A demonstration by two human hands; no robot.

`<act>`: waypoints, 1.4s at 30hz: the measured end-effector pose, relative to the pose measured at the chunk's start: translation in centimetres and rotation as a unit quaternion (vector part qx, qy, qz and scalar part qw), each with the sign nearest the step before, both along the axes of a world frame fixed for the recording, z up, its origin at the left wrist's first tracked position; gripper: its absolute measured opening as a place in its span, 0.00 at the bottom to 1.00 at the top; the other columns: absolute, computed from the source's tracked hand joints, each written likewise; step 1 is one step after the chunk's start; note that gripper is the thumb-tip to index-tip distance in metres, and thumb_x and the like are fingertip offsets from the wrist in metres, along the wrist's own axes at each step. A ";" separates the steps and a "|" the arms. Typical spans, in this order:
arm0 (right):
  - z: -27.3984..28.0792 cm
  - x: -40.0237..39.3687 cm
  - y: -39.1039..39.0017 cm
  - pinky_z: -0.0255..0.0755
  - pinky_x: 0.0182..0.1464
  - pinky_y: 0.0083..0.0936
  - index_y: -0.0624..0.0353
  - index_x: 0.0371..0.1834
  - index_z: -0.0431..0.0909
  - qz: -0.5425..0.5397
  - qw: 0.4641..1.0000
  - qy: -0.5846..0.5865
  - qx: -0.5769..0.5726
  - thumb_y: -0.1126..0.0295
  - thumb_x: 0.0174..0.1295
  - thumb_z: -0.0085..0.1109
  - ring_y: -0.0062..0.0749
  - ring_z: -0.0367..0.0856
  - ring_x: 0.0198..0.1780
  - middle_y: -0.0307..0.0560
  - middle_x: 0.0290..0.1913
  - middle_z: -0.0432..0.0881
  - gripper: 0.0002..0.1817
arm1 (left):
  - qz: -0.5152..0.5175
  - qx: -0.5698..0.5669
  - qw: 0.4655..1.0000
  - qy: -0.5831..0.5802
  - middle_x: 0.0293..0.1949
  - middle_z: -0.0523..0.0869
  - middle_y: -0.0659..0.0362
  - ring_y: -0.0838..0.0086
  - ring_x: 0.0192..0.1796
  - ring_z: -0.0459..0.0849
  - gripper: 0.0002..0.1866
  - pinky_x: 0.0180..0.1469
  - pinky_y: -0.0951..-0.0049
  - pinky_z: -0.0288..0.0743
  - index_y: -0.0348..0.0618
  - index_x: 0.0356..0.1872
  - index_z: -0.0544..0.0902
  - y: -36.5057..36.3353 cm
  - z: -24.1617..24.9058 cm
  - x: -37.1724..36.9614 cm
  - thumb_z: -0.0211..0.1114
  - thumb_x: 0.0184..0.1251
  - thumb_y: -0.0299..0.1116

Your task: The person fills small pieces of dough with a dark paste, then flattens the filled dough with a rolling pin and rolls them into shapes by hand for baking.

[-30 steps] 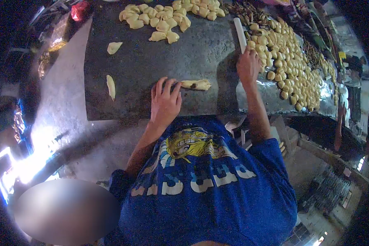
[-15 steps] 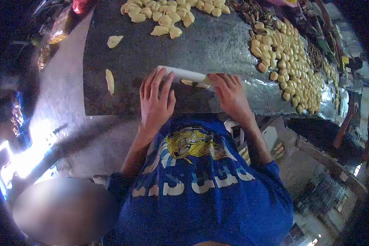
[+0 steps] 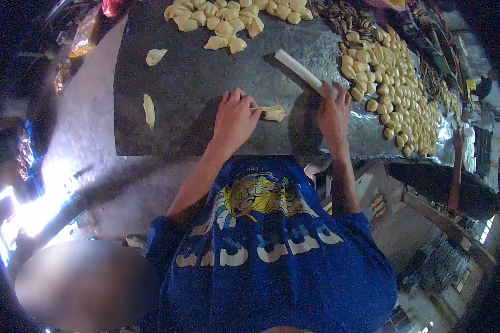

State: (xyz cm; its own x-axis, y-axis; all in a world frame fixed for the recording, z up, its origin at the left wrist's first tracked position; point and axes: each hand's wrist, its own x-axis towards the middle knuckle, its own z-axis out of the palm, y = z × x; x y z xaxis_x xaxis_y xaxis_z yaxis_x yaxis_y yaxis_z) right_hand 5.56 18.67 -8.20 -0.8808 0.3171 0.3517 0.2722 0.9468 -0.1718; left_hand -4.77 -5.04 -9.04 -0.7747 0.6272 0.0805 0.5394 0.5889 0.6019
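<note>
With my right hand [image 3: 334,116] I grip one end of a white rolling pin [image 3: 295,67], its far end pointing up and to the left over the dark work surface [image 3: 183,94]. Just left of it lies a small piece of flattened dough [image 3: 274,114] with a dark spot at its left side. My left hand [image 3: 236,115] is closed at that side, thumb and fingers pinching a thin edge of the dough. Two more flattened dough pieces, one short [image 3: 155,56] and one long [image 3: 149,112], rest further left.
Many dough balls [image 3: 391,89] cover the right side, and a cluster of dough pieces [image 3: 228,22] lies at the far edge. Brown, stick-like bits [image 3: 344,18] are heaped at the back right. A blurred person [image 3: 86,286] is at lower left.
My right hand has swung the rolling pin to the right, off the dough, now holding it by one end. My left hand has let go of the pin and moved right to the dough.
</note>
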 end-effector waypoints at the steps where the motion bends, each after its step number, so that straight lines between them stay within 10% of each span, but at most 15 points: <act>1: 0.5 -0.2 -0.7 0.68 0.59 0.44 0.59 0.58 0.73 -0.003 0.999 0.014 0.031 0.77 0.58 0.59 0.56 0.74 0.54 0.56 0.53 0.76 0.22 | -0.004 -0.002 1.000 -0.008 0.42 0.79 0.53 0.55 0.49 0.75 0.07 0.52 0.57 0.72 0.41 0.32 0.83 0.1 0.1 -0.2 0.67 0.59 0.33; 7: 0.2 -0.9 -5.8 0.69 0.57 0.48 0.57 0.50 0.78 0.146 0.938 -0.093 -0.301 0.71 0.56 0.61 0.60 0.73 0.53 0.59 0.49 0.76 0.17 | -0.038 0.011 0.996 -0.076 0.38 0.83 0.50 0.54 0.46 0.80 0.07 0.51 0.57 0.72 0.41 0.34 0.81 0.1 0.5 -1.1 0.67 0.60 0.32; 10: 0.5 -1.6 -6.3 0.70 0.57 0.45 0.59 0.44 0.79 0.189 0.939 -0.088 -0.273 0.69 0.55 0.64 0.59 0.73 0.53 0.58 0.46 0.76 0.14 | 0.003 0.026 0.977 -0.212 0.40 0.84 0.50 0.56 0.47 0.82 0.08 0.51 0.63 0.74 0.41 0.40 0.80 0.0 1.9 -0.8 0.65 0.63 0.32; 16: 0.8 -2.3 -5.3 0.71 0.55 0.26 0.61 0.42 0.78 0.194 0.781 -0.112 -0.583 0.72 0.60 0.66 0.28 0.77 0.52 0.42 0.48 0.78 0.10 | 0.007 0.203 0.920 -0.336 0.39 0.86 0.57 0.73 0.45 0.83 0.08 0.49 0.76 0.74 0.38 0.43 0.80 -0.7 2.0 -1.3 0.64 0.66 0.29; 22: 4.2 -2.9 -5.5 0.74 0.45 0.20 0.62 0.43 0.79 0.134 0.753 -0.154 -0.626 0.72 0.64 0.63 0.17 0.78 0.40 0.36 0.39 0.82 0.08 | 0.067 0.256 0.817 -0.511 0.40 0.86 0.59 0.77 0.42 0.82 0.11 0.49 0.77 0.74 0.36 0.45 0.82 -0.6 4.5 -0.8 0.67 0.63 0.28; 31: 3.1 -2.9 -5.4 0.72 0.45 0.20 0.64 0.41 0.82 0.154 0.755 -0.166 -0.615 0.71 0.64 0.62 0.16 0.77 0.41 0.37 0.37 0.83 0.08 | 0.067 0.201 0.893 -0.398 0.31 0.87 0.59 0.78 0.36 0.84 0.09 0.40 0.76 0.76 0.36 0.37 0.85 -1.1 3.5 -0.1 0.71 0.59 0.30; 42: 1.0 -0.7 -6.8 0.74 0.48 0.41 0.62 0.43 0.79 0.050 0.949 -0.029 -0.311 0.70 0.62 0.60 0.55 0.80 0.46 0.58 0.43 0.81 0.10 | 0.015 0.046 0.996 0.077 0.46 0.84 0.57 0.60 0.53 0.78 0.09 0.57 0.62 0.73 0.47 0.42 0.86 -2.3 -0.3 1.6 0.66 0.60 0.32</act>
